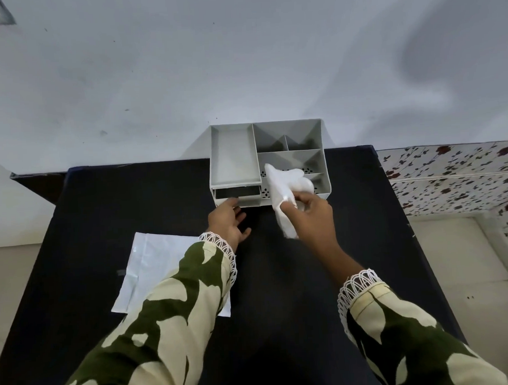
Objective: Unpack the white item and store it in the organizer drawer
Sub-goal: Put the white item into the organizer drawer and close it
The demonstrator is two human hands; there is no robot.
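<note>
A grey organizer (291, 135) with several top compartments stands at the far edge of the black table (279, 278). Its lower left drawer (238, 192) is pulled out a little and looks dark inside. My left hand (228, 222) rests with fingers apart at the drawer's front edge, touching it. My right hand (311, 216) holds a soft white item (284, 185) up in front of the organizer's right side. A flat white packaging bag (146, 271) lies on the table at the left, partly under my left sleeve.
A pale wall rises right behind the organizer. A floral-patterned surface (454, 176) lies to the right of the table, with light floor beyond both table sides.
</note>
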